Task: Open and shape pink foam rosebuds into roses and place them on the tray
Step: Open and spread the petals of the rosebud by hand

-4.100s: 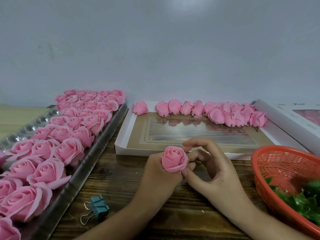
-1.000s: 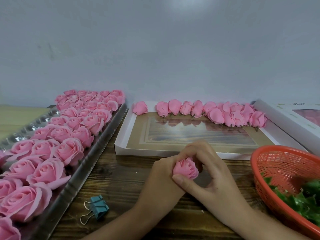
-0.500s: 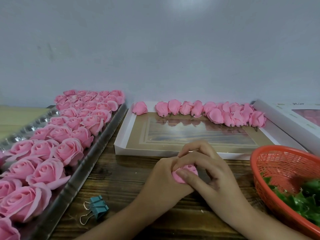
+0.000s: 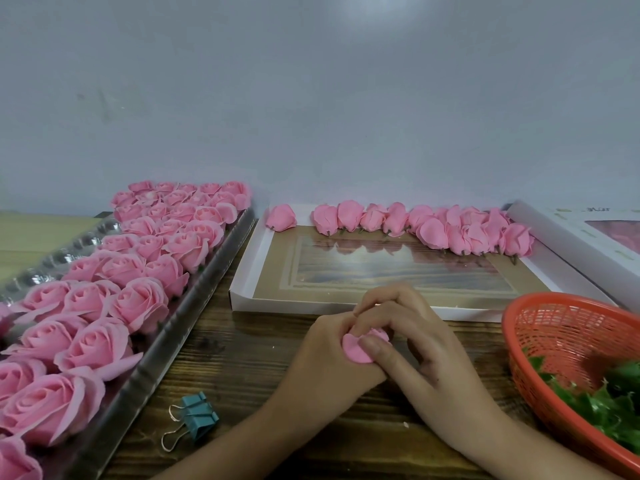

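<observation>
Wooden table (image 4: 249,368) with one pink foam rosebud (image 4: 356,351) clasped in both hands.
At left stands a long silver tray (image 4: 180,327) packed with opened roses (image 4: 138,303). At centre back lies a shallow white box (image 4: 242,292) with a row of closed rosebuds (image 4: 433,230) along its far edge. At right sits an orange mesh basket (image 4: 554,327) holding green leaves (image 4: 616,410). Just in front of the box, the left hand (image 4: 325,358) and right hand (image 4: 426,348) meet, fingers curled closely round the rosebud, right thumb across its outer petal. A teal binder clip (image 4: 199,415) lies near the tray's edge.
</observation>
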